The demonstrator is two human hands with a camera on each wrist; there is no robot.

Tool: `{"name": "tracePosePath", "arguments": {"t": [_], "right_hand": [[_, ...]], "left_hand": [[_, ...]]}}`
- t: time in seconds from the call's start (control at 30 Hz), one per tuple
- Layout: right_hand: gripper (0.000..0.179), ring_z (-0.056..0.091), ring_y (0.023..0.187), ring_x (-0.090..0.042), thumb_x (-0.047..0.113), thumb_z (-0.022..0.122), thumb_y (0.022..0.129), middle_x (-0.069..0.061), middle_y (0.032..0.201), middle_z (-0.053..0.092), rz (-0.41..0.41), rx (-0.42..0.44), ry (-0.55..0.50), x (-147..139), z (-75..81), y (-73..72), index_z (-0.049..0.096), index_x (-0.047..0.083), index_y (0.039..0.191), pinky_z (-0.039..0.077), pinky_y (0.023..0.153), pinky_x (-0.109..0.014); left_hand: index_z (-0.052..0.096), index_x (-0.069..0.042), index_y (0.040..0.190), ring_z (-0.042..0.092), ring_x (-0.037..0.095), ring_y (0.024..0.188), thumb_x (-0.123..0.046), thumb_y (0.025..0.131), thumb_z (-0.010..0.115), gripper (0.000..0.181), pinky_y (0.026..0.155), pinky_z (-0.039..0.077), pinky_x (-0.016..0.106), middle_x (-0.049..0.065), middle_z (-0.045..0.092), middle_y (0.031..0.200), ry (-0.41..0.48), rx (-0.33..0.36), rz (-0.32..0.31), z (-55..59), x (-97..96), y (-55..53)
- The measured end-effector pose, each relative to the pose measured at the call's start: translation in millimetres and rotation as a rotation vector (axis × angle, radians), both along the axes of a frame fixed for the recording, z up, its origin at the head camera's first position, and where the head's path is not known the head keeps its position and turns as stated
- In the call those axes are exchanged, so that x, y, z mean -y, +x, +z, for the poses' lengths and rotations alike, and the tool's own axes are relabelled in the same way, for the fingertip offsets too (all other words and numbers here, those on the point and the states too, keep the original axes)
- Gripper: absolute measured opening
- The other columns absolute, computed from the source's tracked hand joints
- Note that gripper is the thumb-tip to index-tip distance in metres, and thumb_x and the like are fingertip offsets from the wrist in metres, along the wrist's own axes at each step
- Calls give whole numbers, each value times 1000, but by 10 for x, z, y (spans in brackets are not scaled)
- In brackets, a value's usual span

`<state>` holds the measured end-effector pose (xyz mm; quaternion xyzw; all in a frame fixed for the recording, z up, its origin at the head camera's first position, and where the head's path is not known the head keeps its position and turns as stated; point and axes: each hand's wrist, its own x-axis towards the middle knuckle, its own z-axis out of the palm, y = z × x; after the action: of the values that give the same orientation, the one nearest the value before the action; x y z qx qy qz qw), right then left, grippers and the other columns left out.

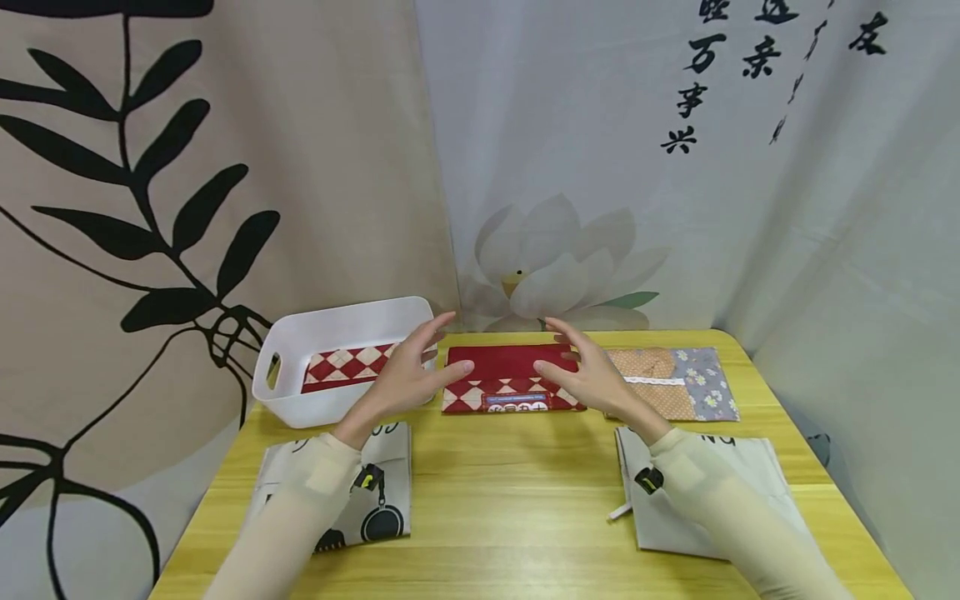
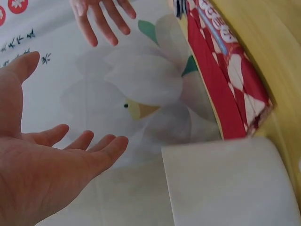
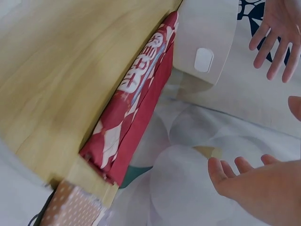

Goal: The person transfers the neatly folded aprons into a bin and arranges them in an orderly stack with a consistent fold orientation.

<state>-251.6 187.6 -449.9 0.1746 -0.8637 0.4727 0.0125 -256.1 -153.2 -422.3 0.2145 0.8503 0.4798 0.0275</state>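
Note:
A dark red fabric pouch [image 1: 513, 362] with a red-and-cream diamond front and a printed label lies flat at the back middle of the table. My left hand [image 1: 408, 373] is held in the air at its left end, fingers spread and palm turned inward. Opposite it, my right hand [image 1: 592, 379] hovers by the pouch's right end with the thumb apart from the fingers. Both palms are bare in the wrist views, and neither hand holds anything. In the left wrist view the pouch [image 2: 214, 80] sits apart from the left hand [image 2: 51, 165].
A white plastic basket [image 1: 345, 323] at the back left holds another diamond-patterned cloth piece [image 1: 341, 367]. To the right lies a dotted and floral pouch [image 1: 708, 383]. Folded white printed bags lie under the left forearm [image 1: 390, 475] and right forearm [image 1: 750, 475]. Curtains hang behind.

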Motion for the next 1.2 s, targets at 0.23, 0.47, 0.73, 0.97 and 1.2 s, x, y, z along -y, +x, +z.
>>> {"name": "tracePosePath", "arguments": {"t": [0.23,0.47,0.73,0.97,1.2], "right_hand": [[80,47,161,-44,36,79,107,-14,180,44,-32,-18,9,-190,-75,-2,40,21,175,45,130,-70],[81,46,162,-46,35,77,107,-17,180,43,-49,-7,37,-321,-153,-16,38,19,176,44,131,-70],[83,46,162,-50,36,78,107,-19,181,40,-76,13,67,-368,-276,-69,37,13,176,44,131,-70],[84,47,159,-54,38,78,107,-23,179,42,-95,34,110,-380,-407,-106,38,12,176,45,126,-75],[84,48,158,-56,36,78,106,-27,176,45,-91,69,100,-366,-491,-175,38,9,175,44,129,-74]], "left_hand": [[39,-25,176,45,37,165,-41,100,85,90,135,43,62,7,44,180,1,-14,-25,-61,-250,-24],[39,-26,176,42,35,167,-49,99,83,91,134,43,64,6,41,182,-53,5,-30,-181,-436,-48],[44,-19,173,48,38,162,-49,100,82,87,132,44,66,12,47,178,-132,-21,25,-402,-565,-106],[43,-13,173,45,40,163,-48,102,81,88,134,42,68,15,45,179,-141,27,93,-575,-650,-90],[43,-8,172,42,46,165,-45,102,80,87,134,39,72,20,40,180,-155,68,147,-744,-694,-109]]}}
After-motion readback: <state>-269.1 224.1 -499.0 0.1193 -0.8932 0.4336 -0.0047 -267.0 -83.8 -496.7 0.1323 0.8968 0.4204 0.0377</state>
